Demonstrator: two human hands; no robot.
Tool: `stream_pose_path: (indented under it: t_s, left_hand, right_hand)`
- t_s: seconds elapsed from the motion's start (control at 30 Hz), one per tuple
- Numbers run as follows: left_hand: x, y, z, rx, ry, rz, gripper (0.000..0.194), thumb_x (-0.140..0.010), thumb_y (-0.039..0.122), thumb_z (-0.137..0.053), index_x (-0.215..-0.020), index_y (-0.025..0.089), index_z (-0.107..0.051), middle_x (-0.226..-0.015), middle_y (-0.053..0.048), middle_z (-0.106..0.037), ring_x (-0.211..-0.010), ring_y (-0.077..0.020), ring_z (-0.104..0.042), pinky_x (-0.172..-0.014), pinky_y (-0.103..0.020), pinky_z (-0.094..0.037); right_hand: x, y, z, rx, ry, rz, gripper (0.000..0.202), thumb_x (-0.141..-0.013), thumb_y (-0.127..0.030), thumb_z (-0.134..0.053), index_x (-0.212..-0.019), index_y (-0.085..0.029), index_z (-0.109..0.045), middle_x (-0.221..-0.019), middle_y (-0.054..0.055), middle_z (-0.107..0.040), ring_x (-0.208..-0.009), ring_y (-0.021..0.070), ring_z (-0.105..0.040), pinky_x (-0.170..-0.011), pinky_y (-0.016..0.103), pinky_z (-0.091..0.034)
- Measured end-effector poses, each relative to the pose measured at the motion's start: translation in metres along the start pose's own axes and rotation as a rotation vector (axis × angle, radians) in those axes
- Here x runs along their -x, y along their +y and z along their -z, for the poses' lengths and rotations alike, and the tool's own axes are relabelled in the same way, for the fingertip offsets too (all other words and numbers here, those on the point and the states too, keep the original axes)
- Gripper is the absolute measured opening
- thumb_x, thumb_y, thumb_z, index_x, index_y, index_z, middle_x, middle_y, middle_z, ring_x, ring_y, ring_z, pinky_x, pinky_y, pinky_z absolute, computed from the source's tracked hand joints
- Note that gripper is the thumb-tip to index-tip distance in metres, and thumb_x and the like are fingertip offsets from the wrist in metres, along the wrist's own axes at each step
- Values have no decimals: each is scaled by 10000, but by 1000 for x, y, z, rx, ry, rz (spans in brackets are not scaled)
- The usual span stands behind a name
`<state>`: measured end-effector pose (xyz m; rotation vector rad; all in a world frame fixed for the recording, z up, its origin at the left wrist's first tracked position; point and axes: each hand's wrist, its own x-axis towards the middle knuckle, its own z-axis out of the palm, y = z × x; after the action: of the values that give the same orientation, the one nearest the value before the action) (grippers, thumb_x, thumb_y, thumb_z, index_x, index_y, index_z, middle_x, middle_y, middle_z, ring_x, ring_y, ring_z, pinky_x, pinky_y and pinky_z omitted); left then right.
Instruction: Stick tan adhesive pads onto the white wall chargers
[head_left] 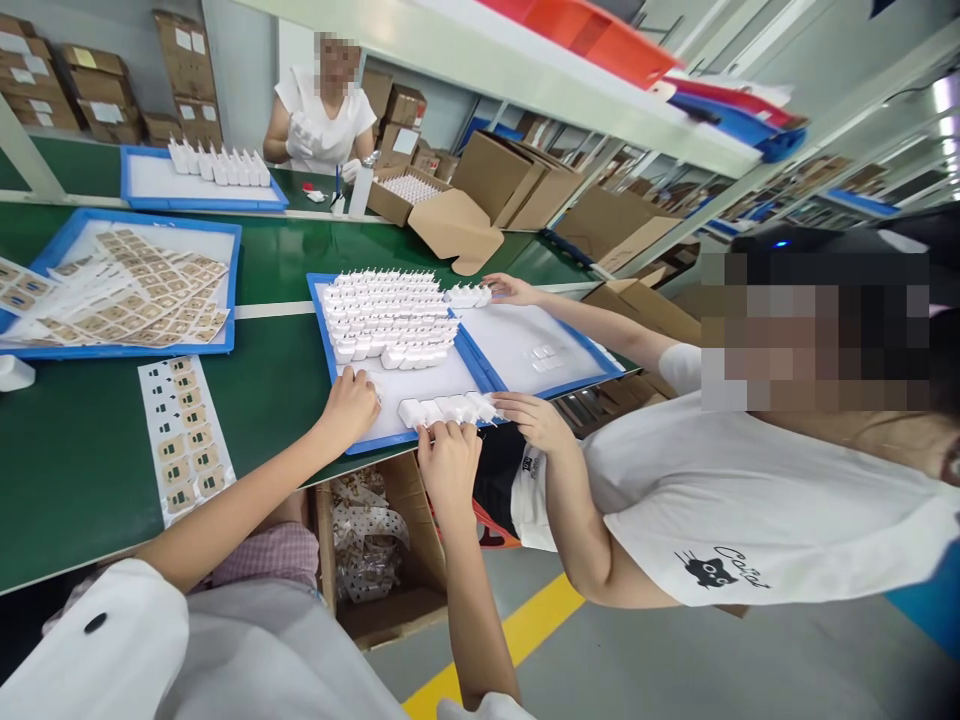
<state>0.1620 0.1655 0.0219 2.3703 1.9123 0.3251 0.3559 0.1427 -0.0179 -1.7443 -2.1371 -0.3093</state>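
Several white blocks (444, 408) touch right hand (452, 455) near tray edge (382, 441), narrow gap behind

Left hand (352, 405): fingers turned away, contact hidden.
Right hand (451, 455): its back hides the grip; can't tell if it pinches the near row of white plugs (446, 408).
Row's right end: partly behind co-worker's fingers (517, 403).
Clear pieces (545, 357): too small to ID.
Label sheet (182, 440): print too small to read.
White block (15, 374): cut by left edge.
Red bin (589, 35): cut by top edge.
Scrap carton (431, 590): partly hidden under surface (277, 400).
Co-worker at right (667, 490): face pixelated.
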Motion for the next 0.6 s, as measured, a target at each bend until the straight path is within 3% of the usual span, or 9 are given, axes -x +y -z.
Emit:
stream_pose_path:
  t_s: [0.3, 0.6]
  left_hand:
    - [29, 50, -11, 91, -43, -23, 246, -980, 109, -495, -975, 66, -737, -1058, -184, -701, -942, -274, -675, -769, -352, -548]
    - [39, 51, -23, 178, -27, -84, 274, -1024, 234, -502, -1039, 58, -711, -1045, -192, -696, -1072, -341, -633, -894, -433, -524]
  right_hand:
    - [2, 1, 0, -13, 28, -25, 332, -1031, -315, -525, -784, -168, -691, -816, 144, -721, -897, 307, -546, -749, 380, -296]
    - [6, 10, 14, -77, 123, -44, 431, -1046, -405, -448, -786, -167, -696, -738, 140, -697, -805, 299, -536, -724, 389, -325]
